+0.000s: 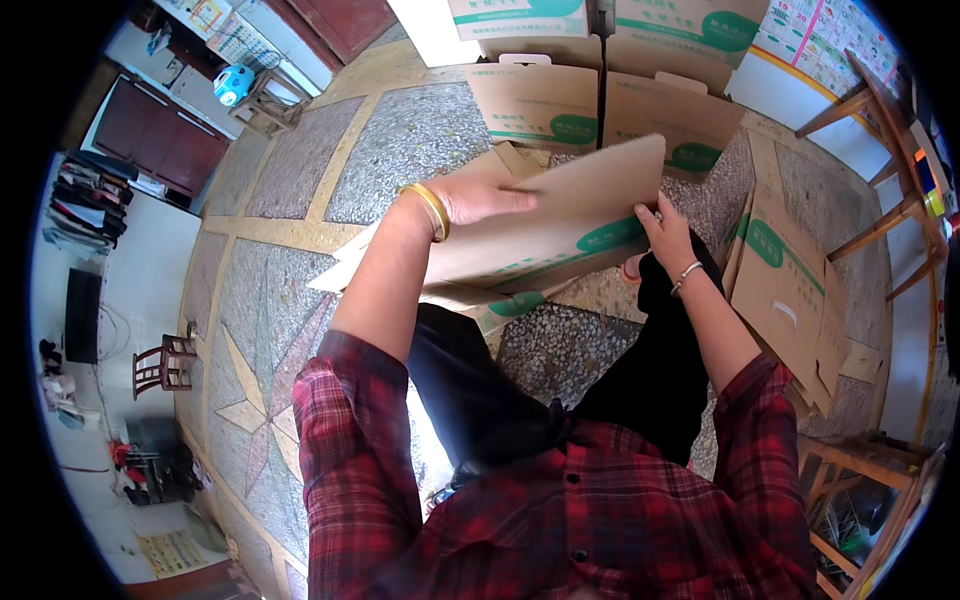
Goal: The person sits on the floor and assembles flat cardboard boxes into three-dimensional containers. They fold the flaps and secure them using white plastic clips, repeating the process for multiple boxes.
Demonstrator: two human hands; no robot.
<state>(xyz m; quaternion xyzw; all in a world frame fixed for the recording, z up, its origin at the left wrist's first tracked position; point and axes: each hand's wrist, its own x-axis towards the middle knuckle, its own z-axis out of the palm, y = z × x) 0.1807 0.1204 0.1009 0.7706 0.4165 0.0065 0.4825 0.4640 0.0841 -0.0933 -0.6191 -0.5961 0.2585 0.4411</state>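
While the right hand (670, 235) grips cardboard (592, 188) — the left hand (485, 197) touches it

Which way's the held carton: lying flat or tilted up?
Tilted up: the carton turns its printed face toward the wearer, with the right hand gripping its right edge. Whether it's fully folded, cannot tell.

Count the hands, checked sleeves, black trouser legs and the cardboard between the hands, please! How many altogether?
Hands: 2 (left hand, right hand)
Checked sleeves: 2 (left sleeve, right sleeve)
Black trouser legs: 2 (left leg, right leg)
Cardboard piece: 1
Total: 7
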